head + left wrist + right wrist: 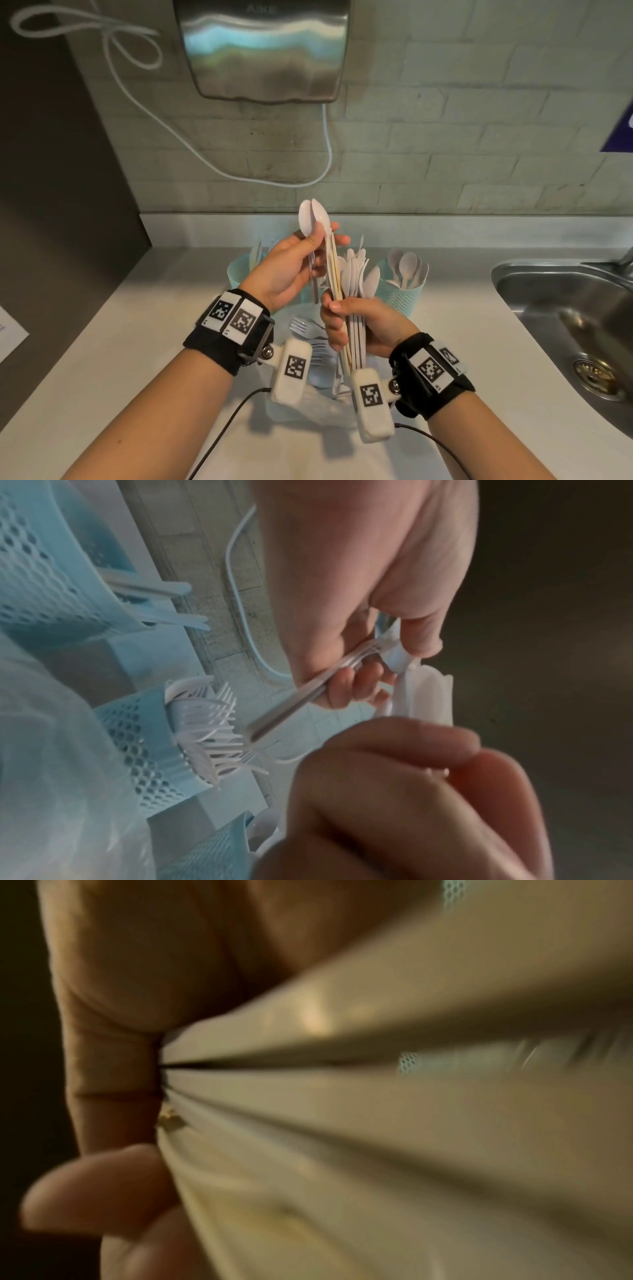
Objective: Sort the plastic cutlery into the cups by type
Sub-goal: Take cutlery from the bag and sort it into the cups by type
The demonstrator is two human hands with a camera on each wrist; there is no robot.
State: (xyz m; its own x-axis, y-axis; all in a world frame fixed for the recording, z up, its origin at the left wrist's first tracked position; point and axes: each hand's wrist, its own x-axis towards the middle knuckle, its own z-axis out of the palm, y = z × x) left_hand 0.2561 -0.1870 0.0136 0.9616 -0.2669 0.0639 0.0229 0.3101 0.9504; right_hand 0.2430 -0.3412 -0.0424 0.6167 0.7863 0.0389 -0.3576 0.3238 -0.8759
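My left hand point(322, 236) is raised over the counter and pinches two white plastic spoons point(310, 214), bowls up; the left wrist view shows their handles point(301, 699) crossing its curled fingers. Just below, my right hand point(337, 318) grips an upright bundle of white cutlery point(356, 277) and thin wooden sticks point(334, 270); its handles point(377, 1096) fill the blurred right wrist view. Behind the hands stand a teal perforated cup point(236, 274) on the left and another point(402, 296) on the right holding spoons. A third teal cup point(137, 739) holds forks point(303, 327).
A clear plastic bag point(308, 407) lies on the white counter under my wrists. A steel sink point(534, 284) is set in at the right. A metal hand dryer point(263, 51) and its cable point(205, 157) hang on the tiled wall behind. Paper point(7, 335) lies at the left edge.
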